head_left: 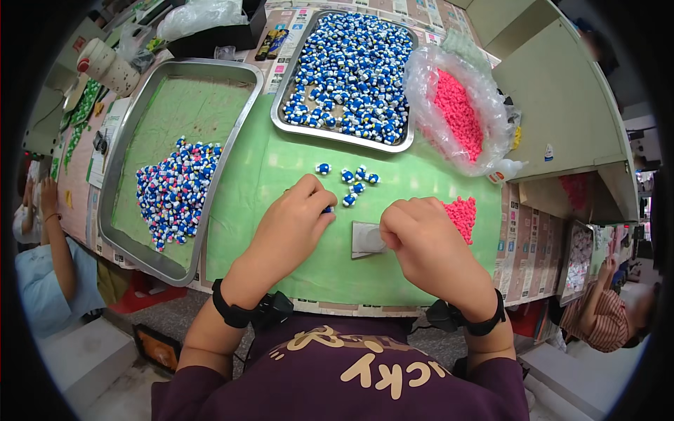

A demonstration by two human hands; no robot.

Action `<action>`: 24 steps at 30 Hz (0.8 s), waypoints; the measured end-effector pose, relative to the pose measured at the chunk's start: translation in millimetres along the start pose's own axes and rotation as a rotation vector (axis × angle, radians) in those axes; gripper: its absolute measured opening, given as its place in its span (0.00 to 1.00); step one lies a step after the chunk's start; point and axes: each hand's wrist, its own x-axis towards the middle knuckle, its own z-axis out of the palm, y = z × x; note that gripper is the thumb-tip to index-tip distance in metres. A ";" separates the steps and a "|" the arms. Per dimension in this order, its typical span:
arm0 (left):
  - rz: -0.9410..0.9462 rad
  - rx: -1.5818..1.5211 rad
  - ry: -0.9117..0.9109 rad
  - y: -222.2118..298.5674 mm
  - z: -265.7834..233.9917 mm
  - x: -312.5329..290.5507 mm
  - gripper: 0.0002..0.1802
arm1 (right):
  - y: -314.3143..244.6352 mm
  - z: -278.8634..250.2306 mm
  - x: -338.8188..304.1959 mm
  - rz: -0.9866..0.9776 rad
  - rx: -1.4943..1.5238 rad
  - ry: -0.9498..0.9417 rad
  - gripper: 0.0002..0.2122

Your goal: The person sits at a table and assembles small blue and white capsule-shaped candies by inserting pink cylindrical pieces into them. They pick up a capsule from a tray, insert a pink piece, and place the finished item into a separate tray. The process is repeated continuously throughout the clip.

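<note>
Centrally in the frame, the left hand [298,221] is curled nearly closed, with one blue-and-white piece [328,209] at the thumb and fingertips. The right hand [430,231], right of centre, has its fingers folded inward; whether it grips anything cannot be determined. One small grey block [362,241] sits just beside it, partly covered by that hand.

Above and between the hands, six loose blue-and-white pieces [357,187] lie on one green mat [260,165]. One pink heap [463,217], partly hidden by the right hand, lies right of centre; its parts are too many to count.

Two metal trays are present: the upper tray [343,138], top centre, filled with uncounted blue-and-white pieces, and the left tray [200,261], holding a blue, white and pink pile [179,193]. One clear bag [421,81] of pink parts stands upper right, with one white bottle [507,170] at its lower edge. One pale cabinet [562,98] bounds the right side.
</note>
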 end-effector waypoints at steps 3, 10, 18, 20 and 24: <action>-0.031 -0.120 -0.025 0.8 -1.8 -0.2 0.09 | -2.3 -8.0 0.0 0.021 0.061 0.031 0.10; -0.160 -0.974 -0.042 18.4 -20.6 4.5 0.12 | -9.3 -8.7 -4.6 0.019 0.574 0.327 0.12; -0.144 -1.471 -0.161 28.8 -25.9 14.3 0.15 | -18.8 -6.7 -7.1 -0.069 0.712 0.521 0.14; -0.152 -1.467 -0.169 29.9 -25.6 14.6 0.15 | -18.2 -6.6 -8.0 -0.082 0.662 0.530 0.14; -0.166 -1.451 -0.151 33.8 -24.2 15.3 0.15 | -16.8 -7.5 -8.8 -0.104 0.629 0.544 0.14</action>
